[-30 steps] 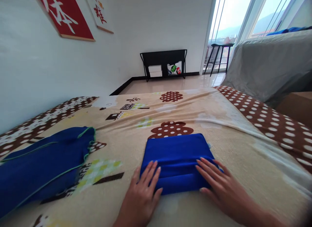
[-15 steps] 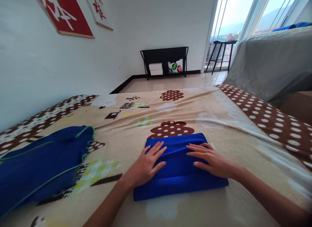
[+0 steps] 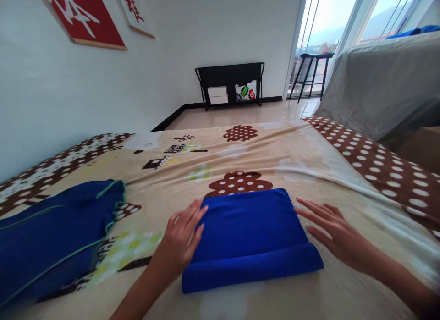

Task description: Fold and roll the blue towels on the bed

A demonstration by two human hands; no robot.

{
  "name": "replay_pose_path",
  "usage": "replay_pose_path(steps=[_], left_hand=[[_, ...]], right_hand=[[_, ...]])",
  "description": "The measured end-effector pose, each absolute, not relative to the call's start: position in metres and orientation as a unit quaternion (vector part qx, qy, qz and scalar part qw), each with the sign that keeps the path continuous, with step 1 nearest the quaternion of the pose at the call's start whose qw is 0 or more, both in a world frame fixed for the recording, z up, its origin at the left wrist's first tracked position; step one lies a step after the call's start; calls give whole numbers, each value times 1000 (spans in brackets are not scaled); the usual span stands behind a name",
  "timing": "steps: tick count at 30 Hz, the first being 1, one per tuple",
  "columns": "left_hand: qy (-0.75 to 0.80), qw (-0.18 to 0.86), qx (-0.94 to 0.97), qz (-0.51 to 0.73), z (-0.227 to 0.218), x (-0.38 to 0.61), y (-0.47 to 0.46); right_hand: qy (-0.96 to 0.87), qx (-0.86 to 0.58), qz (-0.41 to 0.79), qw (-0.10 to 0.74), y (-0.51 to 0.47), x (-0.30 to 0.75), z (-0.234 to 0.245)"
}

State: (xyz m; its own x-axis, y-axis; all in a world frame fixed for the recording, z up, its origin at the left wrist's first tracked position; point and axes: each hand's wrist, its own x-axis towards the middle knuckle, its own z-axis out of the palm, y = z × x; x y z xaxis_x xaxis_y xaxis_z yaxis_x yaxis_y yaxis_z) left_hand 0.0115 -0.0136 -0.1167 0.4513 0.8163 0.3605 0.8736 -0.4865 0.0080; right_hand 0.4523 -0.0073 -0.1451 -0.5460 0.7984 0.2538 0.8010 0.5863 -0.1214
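Observation:
A folded blue cloth (image 3: 245, 223) lies flat in front of me, its near edge turned over into a thick band. My left hand (image 3: 182, 233) is at the cloth's left edge, fingers stretched out; whether the fingertips touch it I cannot tell. Just off the right edge, my right hand (image 3: 338, 230) hovers with its fingers apart and nothing in it. Farther left, a second blue cloth (image 3: 58, 237) with green stitched edges is spread out loosely. Both cloths rest on a patterned beige blanket (image 3: 268, 288).
Brown polka-dot borders (image 3: 385, 173) run along the blanket's sides. Beyond it, a black rack (image 3: 230, 74) with white boxes (image 3: 217, 94) stands by the wall. A dark stool (image 3: 314, 70) is near the window, and a grey cover (image 3: 392, 77) drapes something at right.
Both hands have moved outward from the top of the folded cloth to its sides. The cloth's upper surface now looks smoother.

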Motion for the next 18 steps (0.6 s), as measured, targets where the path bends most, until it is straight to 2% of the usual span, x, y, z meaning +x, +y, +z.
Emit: replay_pose_path(steps=[5, 10, 13, 16, 18], left_hand=[[-402, 137, -892, -156, -124, 23, -91], [-422, 141, -871, -208, -138, 34, -88], [-461, 63, -862, -202, -129, 31, -88], [-517, -20, -843, -144, -125, 27, -92], [-546, 5, -831, -104, -126, 33, -92]], right_hand=[[-915, -362, -95, 149, -75, 440, -157], [-890, -379, -93, 236, -64, 410, -161], [-896, -393, -25, 204, -65, 408, -147], [-891, -421, 27, 164, -73, 411, -142], [-884, -440, 5, 160, -77, 407, -145]])
